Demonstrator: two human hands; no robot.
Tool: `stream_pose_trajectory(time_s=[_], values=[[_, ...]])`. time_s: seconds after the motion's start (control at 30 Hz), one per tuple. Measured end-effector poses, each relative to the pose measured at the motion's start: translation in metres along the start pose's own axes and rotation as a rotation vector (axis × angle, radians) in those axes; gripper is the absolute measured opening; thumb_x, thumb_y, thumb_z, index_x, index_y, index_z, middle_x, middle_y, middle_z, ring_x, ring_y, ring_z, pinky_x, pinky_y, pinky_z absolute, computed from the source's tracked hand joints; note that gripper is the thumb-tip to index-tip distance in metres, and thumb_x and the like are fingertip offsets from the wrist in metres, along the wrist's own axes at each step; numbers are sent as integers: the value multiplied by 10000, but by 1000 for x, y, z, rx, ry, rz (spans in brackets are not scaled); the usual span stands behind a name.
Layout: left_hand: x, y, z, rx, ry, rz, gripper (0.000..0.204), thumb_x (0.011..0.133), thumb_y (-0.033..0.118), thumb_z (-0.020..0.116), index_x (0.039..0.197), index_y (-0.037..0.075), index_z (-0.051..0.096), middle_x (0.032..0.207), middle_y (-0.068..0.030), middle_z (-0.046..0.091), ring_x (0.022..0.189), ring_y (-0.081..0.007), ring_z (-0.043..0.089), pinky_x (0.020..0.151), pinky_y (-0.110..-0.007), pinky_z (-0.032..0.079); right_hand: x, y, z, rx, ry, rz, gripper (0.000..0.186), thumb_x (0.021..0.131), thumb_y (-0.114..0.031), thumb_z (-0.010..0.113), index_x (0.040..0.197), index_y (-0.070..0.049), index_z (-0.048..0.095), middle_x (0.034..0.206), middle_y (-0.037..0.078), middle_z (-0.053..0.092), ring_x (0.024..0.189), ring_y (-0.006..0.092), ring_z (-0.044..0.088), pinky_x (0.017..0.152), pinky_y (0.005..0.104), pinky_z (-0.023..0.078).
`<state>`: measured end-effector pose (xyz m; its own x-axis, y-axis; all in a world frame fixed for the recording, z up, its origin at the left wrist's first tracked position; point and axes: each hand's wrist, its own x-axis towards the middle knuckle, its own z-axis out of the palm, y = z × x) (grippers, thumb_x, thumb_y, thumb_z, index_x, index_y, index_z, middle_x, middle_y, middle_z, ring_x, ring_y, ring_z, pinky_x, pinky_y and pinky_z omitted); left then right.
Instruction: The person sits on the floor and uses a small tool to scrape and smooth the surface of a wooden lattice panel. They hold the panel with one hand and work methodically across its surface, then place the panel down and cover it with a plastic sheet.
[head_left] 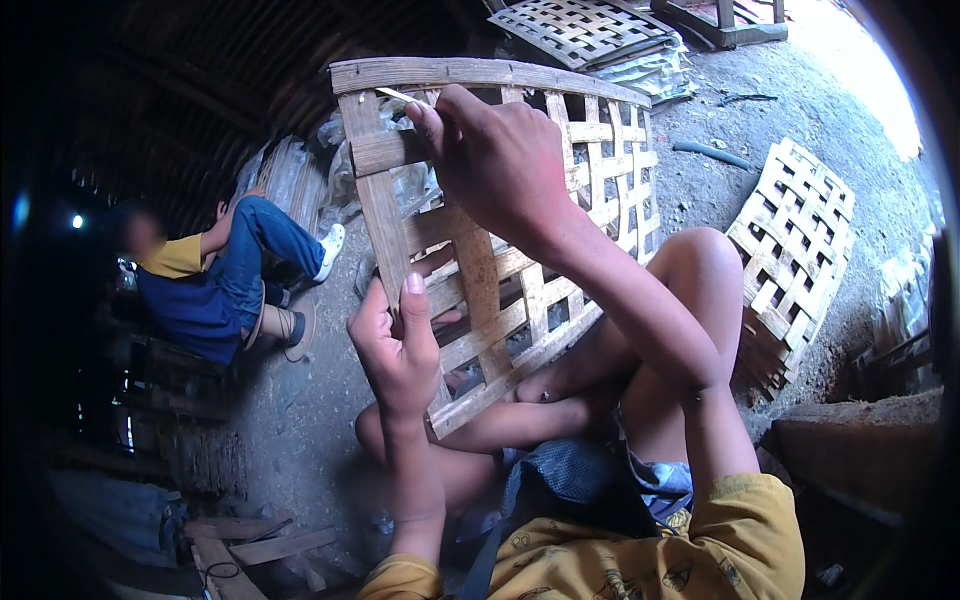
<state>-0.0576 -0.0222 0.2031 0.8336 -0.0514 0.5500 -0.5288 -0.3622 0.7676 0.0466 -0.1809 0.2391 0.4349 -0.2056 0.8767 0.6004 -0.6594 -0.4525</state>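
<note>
Two bare hands work at one open-woven, light brown bamboo panel with a flat-strip border (pixel 475 270), which we see tilted above the person's crossed bare legs (pixel 700 280). Whether its lower border touches the legs, we cannot tell.

Our left hand (pixel 400 350) is closed around the left border strip of this panel, below its middle, with the thumb lying on the near face of the strip. The panel extends from this hand upward and to the right.

Our right hand (pixel 505 165) is in front of the upper left part of the panel, and its forearm crosses before the weave. Its fingers are bent, and between thumb and forefinger we pinch a thin, pale, straight stick (pixel 393 94). The stick points to the left, just below the thick brown top strip (pixel 450 72), near the upper left corner. Whether its tip touches the panel is too small to tell.

On the grey earth floor (pixel 300 420), to the right, we find a stack of pale woven panels (pixel 800 200); another dark-and-pale woven stack (pixel 590 30) lies at the top. Well apart on the left sits a person in blue trousers (pixel 262 235).
</note>
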Motion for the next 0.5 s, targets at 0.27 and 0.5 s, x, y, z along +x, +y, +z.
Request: stream_pose_trajectory(time_s=[0.27,0.5], values=[[1,-3,-5,82,-7,-20,283,1079,185,519,1179,-54,633,1065,-95,714,842,-61,622,646,-225,576,5,-8,-4,-145,8,9,374,1007,-371,611,745,-104,609,500,113,558,469,324,608,454,435,448],[1,0,-3,61,28,0,272,1073,157,536,1189,-66,639,1021,-70,710,907,-68,597,831,-225,453,-6,-18,2,-211,17,138,396,983,-341,611,697,-68,613,533,161,594,495,337,648,458,440,487]])
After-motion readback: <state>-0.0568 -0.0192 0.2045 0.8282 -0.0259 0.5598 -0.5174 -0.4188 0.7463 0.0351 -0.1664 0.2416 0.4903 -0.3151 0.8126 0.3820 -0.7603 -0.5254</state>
